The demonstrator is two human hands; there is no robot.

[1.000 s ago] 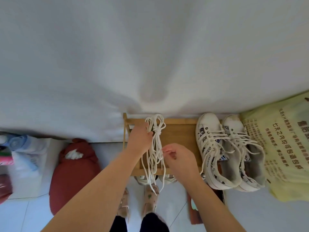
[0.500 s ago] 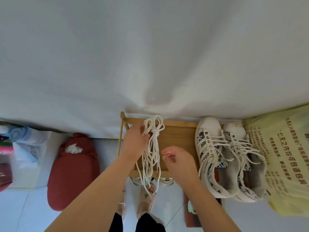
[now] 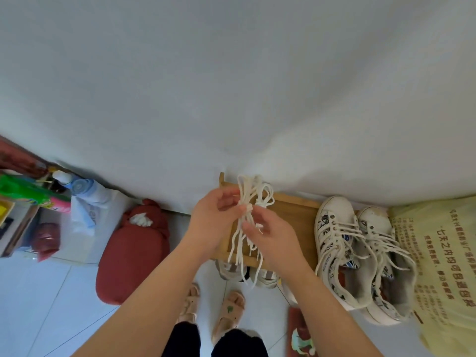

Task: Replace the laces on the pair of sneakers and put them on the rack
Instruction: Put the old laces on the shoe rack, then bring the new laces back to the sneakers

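A knotted bundle of white laces (image 3: 251, 199) hangs above the top of the wooden rack (image 3: 293, 215). My left hand (image 3: 215, 217) grips the bundle at its knot. My right hand (image 3: 268, 234) pinches the strands just under the knot. The loose ends dangle down past the rack's front edge. Two white sneakers (image 3: 342, 248) with printed sides and old white laces stand side by side on the rack's right part, toes toward the wall.
A white wall rises right behind the rack. A yellow printed bag (image 3: 443, 266) lies to the right of the sneakers and a dark red bag (image 3: 131, 251) on the floor to the left. Other shoes (image 3: 265, 275) sit under the rack. My sandalled feet (image 3: 213, 307) stand on white tiles.
My right hand has come up from below and taken hold of the laces under the knot. My left hand still grips the bundle. The view has shifted slightly.
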